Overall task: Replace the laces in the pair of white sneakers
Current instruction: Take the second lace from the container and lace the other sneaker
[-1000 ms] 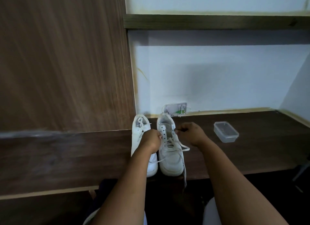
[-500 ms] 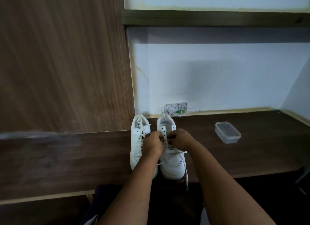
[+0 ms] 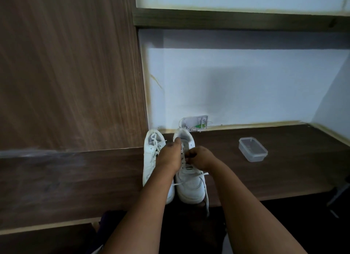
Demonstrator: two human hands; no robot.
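Both hands have closed in over the right sneaker, left hand steadying, right hand fingers pinching its lace, so unlacing is underway.

Pair of white low-top leather sneakers on dark wooden shelf, side by side, toes toward viewer, heels toward wall.

Left white sneaker: laced, white lace crossed up to collar, partly hidden behind forearm.

Right white sneaker: toe at shelf front edge, upper eyelets empty, flat white shoelace threaded low only, loose end trailing over shelf edge.
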